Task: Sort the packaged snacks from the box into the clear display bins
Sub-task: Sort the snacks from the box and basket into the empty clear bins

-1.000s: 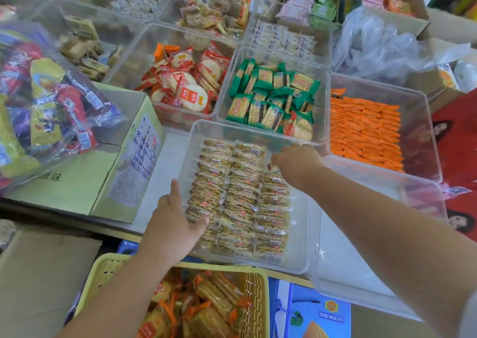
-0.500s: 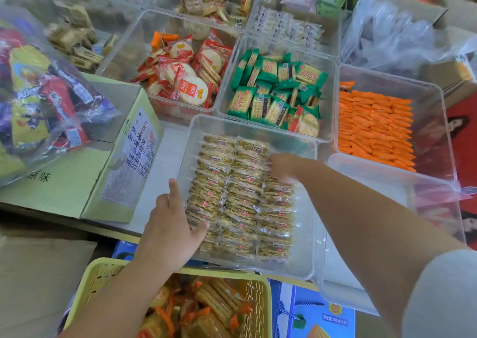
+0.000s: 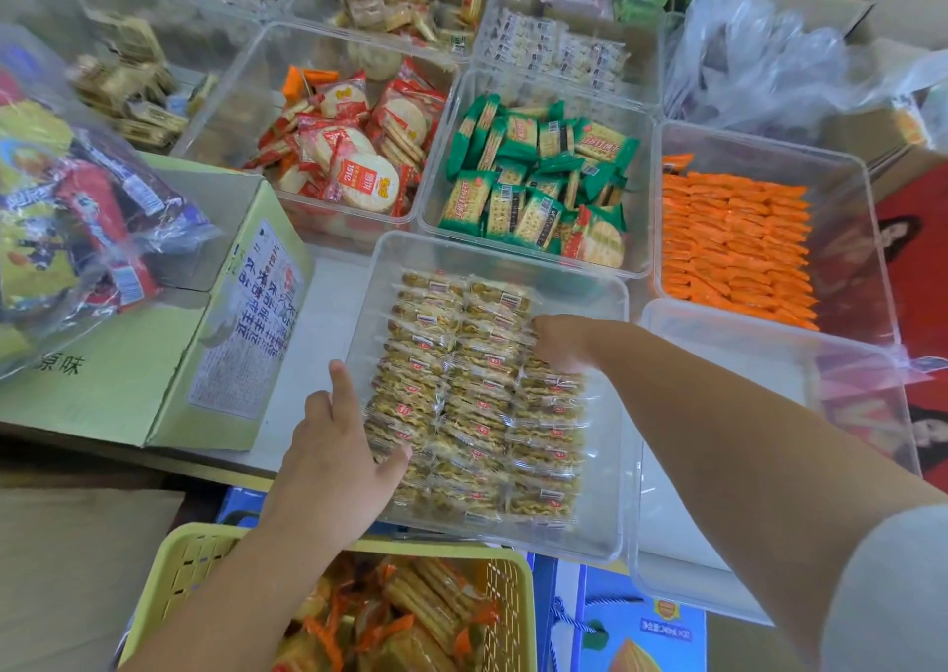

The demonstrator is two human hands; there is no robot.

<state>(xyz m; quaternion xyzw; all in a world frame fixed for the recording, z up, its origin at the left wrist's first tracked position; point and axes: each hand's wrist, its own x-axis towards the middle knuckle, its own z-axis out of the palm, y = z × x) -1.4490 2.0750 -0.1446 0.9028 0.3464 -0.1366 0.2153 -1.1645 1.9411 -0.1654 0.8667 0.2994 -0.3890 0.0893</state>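
A clear bin in front of me holds neat rows of beige snack packets. My left hand rests on the bin's left wall, one finger straight along the rim and the thumb over the nearest packets. My right hand reaches in from the right and sits on the top of the right-hand row. Its fingers bend down among the packets and are hidden. A yellow basket of orange-wrapped biscuit packs stands right below me.
Other clear bins lie beyond: red round crackers, green packets, orange packets. An unfilled clear bin lies under my right forearm. A green carton with a bag of snacks on it stands left.
My right hand has come back from the bin's far rim and dropped onto the right-hand row of packets. My left hand has stayed on the bin's left wall.
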